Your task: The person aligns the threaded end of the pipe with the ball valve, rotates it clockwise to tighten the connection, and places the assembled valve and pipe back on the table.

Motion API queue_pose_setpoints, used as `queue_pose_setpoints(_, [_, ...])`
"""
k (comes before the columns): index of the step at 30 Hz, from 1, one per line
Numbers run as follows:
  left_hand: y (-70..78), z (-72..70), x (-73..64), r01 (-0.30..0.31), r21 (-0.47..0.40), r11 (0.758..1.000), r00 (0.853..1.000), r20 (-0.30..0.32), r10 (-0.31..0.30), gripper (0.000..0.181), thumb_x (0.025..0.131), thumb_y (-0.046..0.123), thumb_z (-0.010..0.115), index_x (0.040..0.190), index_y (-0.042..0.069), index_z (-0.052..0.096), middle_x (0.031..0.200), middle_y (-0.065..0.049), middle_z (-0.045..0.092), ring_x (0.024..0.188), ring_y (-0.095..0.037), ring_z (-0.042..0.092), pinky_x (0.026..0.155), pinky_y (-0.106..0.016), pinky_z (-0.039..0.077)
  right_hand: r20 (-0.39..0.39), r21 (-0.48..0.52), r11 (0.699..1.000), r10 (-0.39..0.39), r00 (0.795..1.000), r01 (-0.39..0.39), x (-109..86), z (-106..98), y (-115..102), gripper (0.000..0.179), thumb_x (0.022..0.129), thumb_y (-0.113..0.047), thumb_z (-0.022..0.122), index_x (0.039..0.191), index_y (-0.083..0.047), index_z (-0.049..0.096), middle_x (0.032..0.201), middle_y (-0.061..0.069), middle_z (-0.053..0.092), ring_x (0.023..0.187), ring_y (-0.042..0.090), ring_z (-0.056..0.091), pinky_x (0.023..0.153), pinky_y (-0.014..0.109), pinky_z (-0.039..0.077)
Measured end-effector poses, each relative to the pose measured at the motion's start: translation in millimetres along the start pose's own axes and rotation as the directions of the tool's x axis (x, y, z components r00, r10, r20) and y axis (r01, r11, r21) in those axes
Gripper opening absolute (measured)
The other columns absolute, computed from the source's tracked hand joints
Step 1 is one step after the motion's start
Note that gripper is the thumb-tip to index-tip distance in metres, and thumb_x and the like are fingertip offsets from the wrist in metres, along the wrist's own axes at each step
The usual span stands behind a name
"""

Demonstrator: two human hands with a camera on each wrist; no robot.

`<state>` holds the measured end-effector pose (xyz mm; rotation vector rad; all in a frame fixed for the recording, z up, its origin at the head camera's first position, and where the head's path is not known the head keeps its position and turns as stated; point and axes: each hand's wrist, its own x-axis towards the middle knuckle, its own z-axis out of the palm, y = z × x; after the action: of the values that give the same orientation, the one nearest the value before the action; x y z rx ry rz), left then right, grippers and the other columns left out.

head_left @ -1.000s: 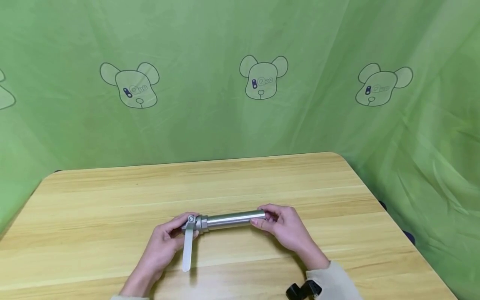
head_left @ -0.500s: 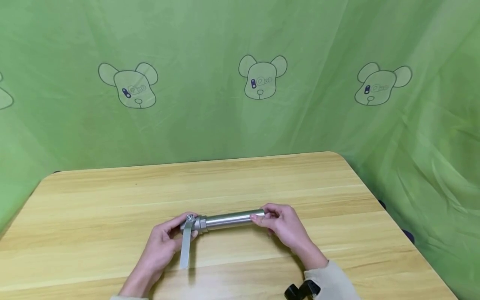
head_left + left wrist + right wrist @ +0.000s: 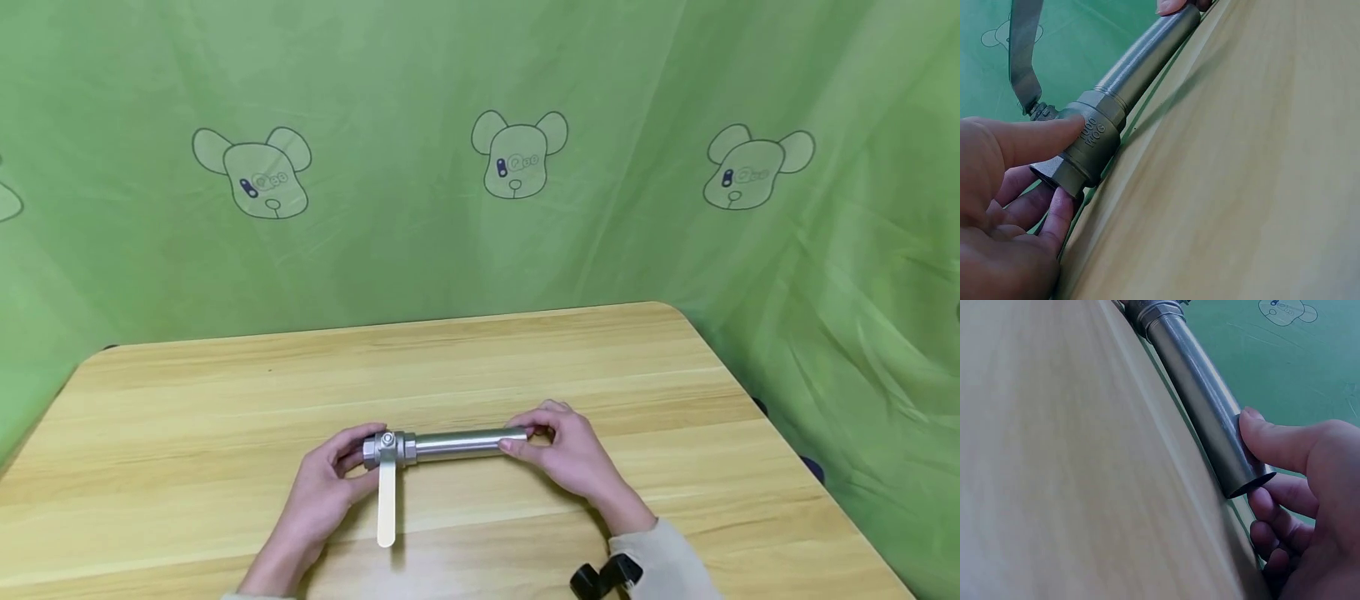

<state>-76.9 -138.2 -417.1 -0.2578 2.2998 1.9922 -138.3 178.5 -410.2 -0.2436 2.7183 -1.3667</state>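
Note:
A steel ball valve (image 3: 387,447) with a long flat lever handle (image 3: 386,508) is joined to a smooth metal pipe (image 3: 457,444), the whole piece lying crosswise in the head view. My left hand (image 3: 322,487) grips the valve body, thumb on its near side and fingers round its left end. In the left wrist view, raised lettering shows on the valve body (image 3: 1094,134). My right hand (image 3: 573,454) pinches the pipe's right end between thumb and fingers. The pipe's open end (image 3: 1252,485) faces that palm in the right wrist view. The lever points toward the front of the table.
A wood-grain table (image 3: 225,400) spreads beneath both hands. Behind it and to the right hangs a green curtain (image 3: 405,250) printed with bear heads. A black device (image 3: 606,577) sits at the right sleeve (image 3: 663,562).
The valve and pipe have rolled slightly in my hands, and the lever's free end has swung to the right. The valve's hexagonal left end now shows more. Both hands stay at the same ends.

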Motion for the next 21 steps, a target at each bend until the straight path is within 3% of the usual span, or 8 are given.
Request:
queue_pose_setpoints(9, [4.4,-2.0,1.0,-0.007,0.008,1.0,0.999,-0.035,0.007,0.06,0.078,-0.008,0.086,0.132,0.013,0.074,0.132,-0.009,0.075,0.12,-0.022,0.071,0.095,-0.018,0.056,0.005,0.042,0.999,-0.019,1.0,0.019,-0.6,1.5,2.8,0.029,0.082,-0.029,0.095,0.108,-0.024,0.083,0.101,-0.002,0.072,0.1,0.017,0.06,0.09,0.028,0.049])
queue_pose_setpoints(16, [3.9,-5.1,-0.4,-0.005,0.032,0.999,0.999,-0.035,0.006,0.061,0.076,-0.007,0.087,0.132,0.014,0.075,0.13,-0.008,0.075,0.115,-0.02,0.071,0.096,-0.02,0.055,0.013,0.054,0.998,-0.035,0.999,0.034,0.2,3.6,5.0,0.035,0.083,-0.028,0.094,0.115,-0.022,0.082,0.103,-0.001,0.072,0.098,0.018,0.061,0.086,0.027,0.049])
queue_pose_setpoints(19, [6.4,-14.4,-3.5,0.0,0.119,0.993,1.0,-0.003,0.0,0.069,0.076,-0.01,0.082,0.139,0.014,0.07,0.136,-0.012,0.07,0.12,-0.026,0.069,0.098,-0.029,0.059,-0.001,-0.007,0.996,-0.087,0.996,0.087,-0.8,3.6,2.1,0.052,0.084,-0.032,0.093,0.131,-0.018,0.076,0.117,0.004,0.07,0.104,0.022,0.062,0.09,0.034,0.053])
queue_pose_setpoints(21, [12.0,-24.4,-5.9,-0.008,0.246,0.969,1.0,0.012,0.006,0.075,0.078,-0.009,0.079,0.148,0.014,0.064,0.144,-0.018,0.066,0.125,-0.033,0.067,0.1,-0.038,0.06,-0.017,-0.083,0.986,-0.146,0.989,0.145,-2.1,0.5,-3.9,0.068,0.087,-0.038,0.09,0.146,-0.016,0.066,0.135,0.009,0.065,0.116,0.029,0.063,0.099,0.046,0.057])
